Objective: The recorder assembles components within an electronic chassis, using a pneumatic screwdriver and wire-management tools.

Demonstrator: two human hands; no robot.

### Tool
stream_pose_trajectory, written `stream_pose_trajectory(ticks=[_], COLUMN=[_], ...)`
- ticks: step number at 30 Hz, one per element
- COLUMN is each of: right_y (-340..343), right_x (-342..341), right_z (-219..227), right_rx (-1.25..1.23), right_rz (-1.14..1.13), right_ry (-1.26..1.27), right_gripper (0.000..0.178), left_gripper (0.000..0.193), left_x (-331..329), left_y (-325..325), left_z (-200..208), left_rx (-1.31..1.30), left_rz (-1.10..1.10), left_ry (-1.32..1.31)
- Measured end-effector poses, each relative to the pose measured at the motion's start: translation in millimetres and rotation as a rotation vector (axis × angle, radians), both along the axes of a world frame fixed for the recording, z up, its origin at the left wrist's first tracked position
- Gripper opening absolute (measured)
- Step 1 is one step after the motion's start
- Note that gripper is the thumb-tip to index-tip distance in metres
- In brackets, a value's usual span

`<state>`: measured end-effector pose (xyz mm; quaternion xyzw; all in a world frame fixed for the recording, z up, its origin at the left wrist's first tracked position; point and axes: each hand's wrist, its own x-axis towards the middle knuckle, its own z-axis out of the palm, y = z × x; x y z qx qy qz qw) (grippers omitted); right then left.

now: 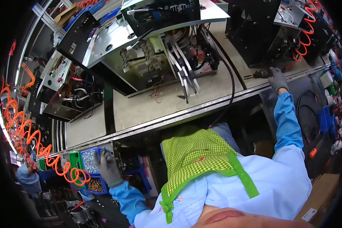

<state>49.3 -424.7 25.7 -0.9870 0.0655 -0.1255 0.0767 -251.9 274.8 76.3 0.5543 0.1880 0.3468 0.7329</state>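
Note:
My left hand [109,169], in a grey glove, is at the right edge of a blue bin of small silver fasteners [90,161]. Its fingers are curled together, and whatever they pinch is too small to make out. At the bench's front edge on the right, my right hand [279,79], also gloved in grey, closes on a dark air screwdriver [260,74] lying along the bench top. The driver's tip points left, and a red air hose [290,67] runs from beyond my hand. Part of the tool's body is hidden by my fingers.
An opened metal machine cabinet [140,62] with white-sleeved cables [184,72] stands on the bench [171,110]. Black cabinets [250,34] stand right, another unit [70,89] left. An orange coiled hose [38,140] hangs left, near a bin of brass-coloured parts [95,185].

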Motion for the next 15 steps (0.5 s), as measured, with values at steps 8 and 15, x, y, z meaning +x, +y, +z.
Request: stream_pose_trajectory(ticks=[8, 15], right_y=[-42, -16], right_x=[42, 47], right_z=[-20, 22], right_rx=[-0.396, -0.394], right_rz=[-0.107, -0.079], right_ry=[0.410, 0.574], right_gripper=[0.072, 0.075], left_gripper=[0.028, 0.026], left_x=[132, 189], left_y=[-74, -124], left_z=[-51, -65], left_rx=[0.237, -0.574], left_rz=[-0.479, -0.687], left_ry=[-0.046, 0.112])
